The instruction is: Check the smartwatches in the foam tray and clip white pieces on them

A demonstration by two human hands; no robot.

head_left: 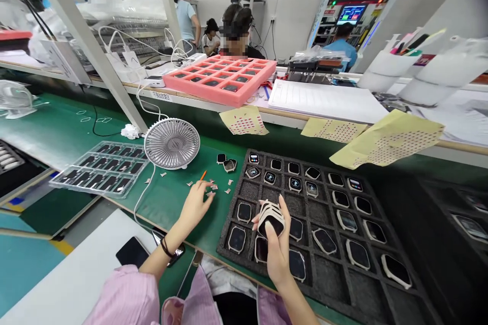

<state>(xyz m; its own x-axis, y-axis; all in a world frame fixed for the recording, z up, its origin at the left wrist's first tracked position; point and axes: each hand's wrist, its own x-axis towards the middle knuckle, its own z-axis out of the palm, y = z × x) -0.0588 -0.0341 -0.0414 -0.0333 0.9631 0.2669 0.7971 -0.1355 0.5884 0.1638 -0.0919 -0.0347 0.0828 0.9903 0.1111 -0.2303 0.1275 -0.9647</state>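
Note:
My right hand (279,244) is closed around a stack of watch cases (271,219), held above the black foam tray (331,277). Its thumb presses on the dark face of the front one. Many of the tray's compartments hold square watches, some with lit screens. My left hand (197,203) rests over the green mat with its fingers spread, beside several small tags (213,186) and an orange stick (203,175). Whether its fingertips touch a tag is too small to tell. Two loose watches (229,164) lie just beyond it.
A round fan (172,143) stands left of centre, its white cable running toward me. Beside it lies a clear plastic tray (101,168) of black parts. A pink foam tray (221,78) and papers (324,101) occupy the shelf. People sit beyond.

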